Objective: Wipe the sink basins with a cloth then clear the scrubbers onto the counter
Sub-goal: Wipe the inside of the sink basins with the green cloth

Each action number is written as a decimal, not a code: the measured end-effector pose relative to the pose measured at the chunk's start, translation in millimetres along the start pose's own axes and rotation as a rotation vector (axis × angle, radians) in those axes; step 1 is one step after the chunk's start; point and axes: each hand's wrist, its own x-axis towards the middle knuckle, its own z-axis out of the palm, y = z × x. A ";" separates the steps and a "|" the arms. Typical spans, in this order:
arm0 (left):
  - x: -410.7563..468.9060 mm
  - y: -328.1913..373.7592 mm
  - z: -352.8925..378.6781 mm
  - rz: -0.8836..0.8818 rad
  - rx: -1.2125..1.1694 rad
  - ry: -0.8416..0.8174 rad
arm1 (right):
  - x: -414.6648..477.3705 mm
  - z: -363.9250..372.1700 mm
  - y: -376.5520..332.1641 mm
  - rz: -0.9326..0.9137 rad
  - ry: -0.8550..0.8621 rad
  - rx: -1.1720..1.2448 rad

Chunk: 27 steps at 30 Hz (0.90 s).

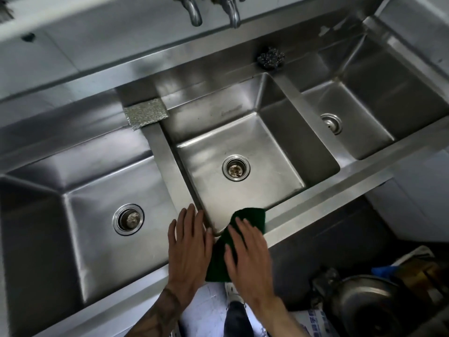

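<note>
Stainless sink unit [315, 190] fills the view, seen from above, with a steel backsplash behind it.

Counts:
- Basins: 3, side by side. Left basin [80, 181], middle basin [243, 132], right basin [379, 93].
- Drains: 3, one per basin; the right one carries a stopper [331, 123].
- Taps [213, 10]: 2 spouts at top centre, above the middle basin.
- Scrubbers: 2 on the back rim. Silver pad [145, 113] lies flat at the back of the divider between left and middle basins. Steel wool [271, 60] sits on the back rim at the divider between middle and right basins.
- Cloth [250, 217]: 1, dark green, draped over the near front corner of the middle basin, one part hanging down the front edge.
- Pot [364, 305]: 1, metal, low at right below the sink, blurred.

Hands:
- Left hand [189, 246]: palm down, fingers spread and extended, flat on the divider's near end, just beside the cloth. Holds nothing. Forearm tattooed.
- Right hand [247, 259]: palm down, fingers splayed, pressed flat onto the cloth; not curled around it.
</note>
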 end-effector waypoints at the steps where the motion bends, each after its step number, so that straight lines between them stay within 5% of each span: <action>1: -2.1 -7.7 1.2 0.005 0.002 0.006 | -1.1 4.5 -6.8 -0.025 -0.004 -0.004; 7: -23.9 -57.7 -4.8 0.087 -0.039 0.015 | 3.1 -2.4 1.2 -0.023 -0.009 -0.095; 17: -74.0 -133.9 -11.3 0.075 -0.079 -0.009 | -31.3 42.1 -107.3 0.162 0.043 -0.111; 27: -65.5 -135.7 -12.8 -0.013 -0.064 -0.071 | 91.7 70.8 -118.2 0.144 -0.050 -0.159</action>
